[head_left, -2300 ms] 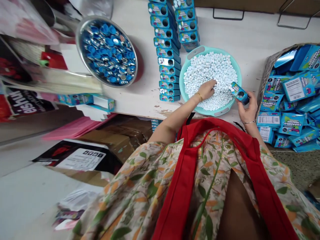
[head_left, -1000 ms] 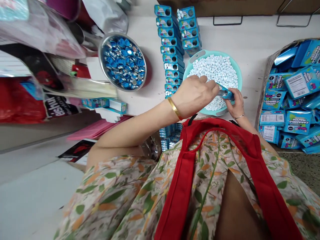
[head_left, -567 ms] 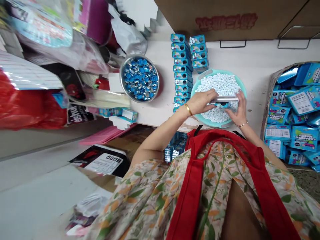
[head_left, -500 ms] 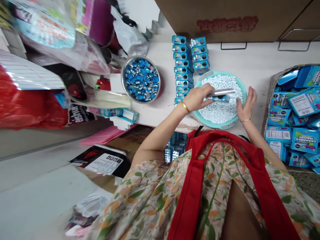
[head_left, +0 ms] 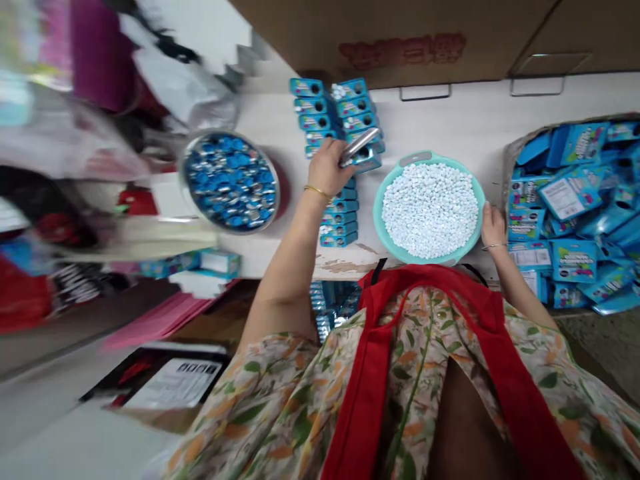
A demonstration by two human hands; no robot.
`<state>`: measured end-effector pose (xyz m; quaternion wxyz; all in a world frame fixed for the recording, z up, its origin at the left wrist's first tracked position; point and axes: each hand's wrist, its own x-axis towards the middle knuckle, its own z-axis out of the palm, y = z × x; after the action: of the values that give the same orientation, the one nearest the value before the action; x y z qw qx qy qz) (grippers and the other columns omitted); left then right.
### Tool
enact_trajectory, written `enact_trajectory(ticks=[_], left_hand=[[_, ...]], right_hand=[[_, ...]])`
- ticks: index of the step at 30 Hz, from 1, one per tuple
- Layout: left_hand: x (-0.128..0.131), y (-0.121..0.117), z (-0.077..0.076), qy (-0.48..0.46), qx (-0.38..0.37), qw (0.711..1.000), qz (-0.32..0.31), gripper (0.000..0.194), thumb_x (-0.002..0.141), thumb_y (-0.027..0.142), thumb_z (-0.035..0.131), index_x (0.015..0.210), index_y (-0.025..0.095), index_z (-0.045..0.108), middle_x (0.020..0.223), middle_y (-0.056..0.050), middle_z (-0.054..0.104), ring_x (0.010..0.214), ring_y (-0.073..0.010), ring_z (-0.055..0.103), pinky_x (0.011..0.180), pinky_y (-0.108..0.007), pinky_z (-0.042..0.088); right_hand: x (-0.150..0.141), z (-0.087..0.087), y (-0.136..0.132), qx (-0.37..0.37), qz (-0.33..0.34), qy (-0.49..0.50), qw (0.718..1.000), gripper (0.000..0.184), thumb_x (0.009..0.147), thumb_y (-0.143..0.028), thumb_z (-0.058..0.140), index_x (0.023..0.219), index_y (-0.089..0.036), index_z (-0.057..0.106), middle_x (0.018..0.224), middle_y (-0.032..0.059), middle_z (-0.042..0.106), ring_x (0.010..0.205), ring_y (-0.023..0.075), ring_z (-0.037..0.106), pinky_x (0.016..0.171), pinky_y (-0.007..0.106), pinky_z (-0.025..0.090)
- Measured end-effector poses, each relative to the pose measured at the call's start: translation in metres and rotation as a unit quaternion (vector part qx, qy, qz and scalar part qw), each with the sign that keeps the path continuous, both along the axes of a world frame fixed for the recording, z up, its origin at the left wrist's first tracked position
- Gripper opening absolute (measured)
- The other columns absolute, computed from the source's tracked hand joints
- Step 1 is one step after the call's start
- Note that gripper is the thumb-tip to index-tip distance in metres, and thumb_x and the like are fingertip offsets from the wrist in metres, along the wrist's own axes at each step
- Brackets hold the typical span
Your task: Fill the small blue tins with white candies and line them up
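Left hand (head_left: pixel 327 170) clenched on blue box (head_left: pixel 363 152), long axis toward 2 o'clock, over box rows (head_left: pixel 327 200) on counter (head_left: pixel 450 120). Right hand (head_left: pixel 493 227) released, resting at 3 o'clock of teal basin (head_left: pixel 477 193); left nearer rows.

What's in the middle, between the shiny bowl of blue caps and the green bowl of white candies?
In the head view, rows of little blue boxes lie between them, and the left hand holds a box over them.

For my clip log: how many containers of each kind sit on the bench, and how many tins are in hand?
Teal basin of white pellets: 1
Metal bowl of blue caps: 1
Basket of blue cartons: 1
Tin in the left hand: 1
Total: 4
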<state>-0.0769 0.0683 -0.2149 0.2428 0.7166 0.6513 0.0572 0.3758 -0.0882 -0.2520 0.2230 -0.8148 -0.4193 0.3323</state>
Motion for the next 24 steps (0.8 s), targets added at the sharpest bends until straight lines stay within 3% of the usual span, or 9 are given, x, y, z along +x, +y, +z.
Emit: enact_trajectory(ticks=[4,7,10,12,15,19,21,24], left_hand=[[0.02,0.005,-0.027,0.02,-0.068,0.997,0.038,0.043,0.092,0.024,0.081,0.129,0.014,0.061,0.138,-0.012,0.06,0.127,-0.0289,0.062,0.124,-0.052,0.05],[0.028,0.006,-0.039,0.031,-0.081,0.994,0.06,0.052,0.092,0.019,0.079,0.139,0.013,0.059,0.153,-0.015,0.052,0.136,-0.0304,0.059,0.127,-0.055,0.047],[0.028,0.0,-0.044,0.019,-0.049,0.996,0.07,0.073,0.087,0.019,0.081,0.152,0.012,0.05,0.162,-0.019,0.045,0.145,-0.0324,0.053,0.127,-0.055,0.047],[0.026,-0.011,-0.044,0.0,-0.003,0.997,0.072,0.081,0.085,0.022,0.083,0.156,0.011,0.045,0.161,-0.021,0.047,0.147,-0.0326,0.05,0.127,-0.055,0.048],[0.026,-0.039,-0.038,-0.034,0.047,0.997,0.051,0.061,0.09,0.032,0.079,0.142,0.012,0.055,0.138,-0.017,0.062,0.131,-0.0303,0.059,0.121,-0.053,0.052],[0.04,-0.098,-0.028,-0.094,0.045,0.994,0.006,0.037,0.093,0.041,0.073,0.122,0.019,0.063,0.113,-0.01,0.069,0.108,-0.0267,0.066,0.104,-0.043,0.059],[0.052,-0.129,-0.027,-0.114,0.043,0.992,0.005,0.035,0.095,0.043,0.07,0.121,0.02,0.065,0.109,-0.01,0.07,0.104,-0.0269,0.068,0.098,-0.041,0.059],[0.077,-0.166,-0.028,-0.12,0.024,0.992,0.016,0.032,0.098,0.042,0.064,0.121,0.019,0.067,0.106,-0.011,0.072,0.1,-0.0264,0.07,0.095,-0.04,0.059]], right_hand=[[0.001,0.014,-0.022,-0.038,-0.011,-0.004,0.999,0.095,0.078,-0.112,0.034,0.098,-0.024,0.064,0.101,0.0164,0.077,0.111,0.0367,0.072,0.113,0.065,0.057],[0.002,0.034,-0.03,-0.032,0.09,0.03,0.995,0.098,0.076,-0.106,0.055,0.121,-0.02,0.07,0.123,0.0208,0.079,0.117,0.039,0.074,0.112,0.062,0.06],[0.026,0.067,-0.026,0.022,0.172,-0.01,0.985,0.08,0.09,-0.092,0.057,0.123,-0.022,0.076,0.124,0.0192,0.08,0.117,0.0388,0.075,0.11,0.063,0.061],[0.058,0.09,-0.014,0.093,0.144,-0.111,0.979,0.071,0.099,-0.082,0.055,0.132,-0.022,0.074,0.132,0.0196,0.076,0.131,0.0402,0.07,0.12,0.069,0.054],[0.114,0.116,0.013,0.133,0.082,-0.241,0.958,0.083,0.095,-0.075,0.07,0.155,-0.019,0.059,0.163,0.0244,0.056,0.163,0.0476,0.041,0.133,0.081,0.029],[0.165,0.127,0.034,0.063,0.118,-0.257,0.957,0.099,0.083,-0.057,0.092,0.161,-0.014,0.051,0.181,0.0273,0.034,0.175,0.0503,0.011,0.135,0.085,0.006],[0.177,0.124,0.035,0.018,0.13,-0.255,0.958,0.106,0.077,-0.042,0.099,0.164,-0.01,0.049,0.185,0.0304,0.025,0.176,0.0509,0.009,0.135,0.084,0.006],[0.189,0.109,0.03,0.021,0.083,-0.244,0.966,0.083,0.085,-0.021,0.089,0.159,-0.007,0.054,0.181,0.034,0.029,0.171,0.0436,0.026,0.135,0.075,0.021]])
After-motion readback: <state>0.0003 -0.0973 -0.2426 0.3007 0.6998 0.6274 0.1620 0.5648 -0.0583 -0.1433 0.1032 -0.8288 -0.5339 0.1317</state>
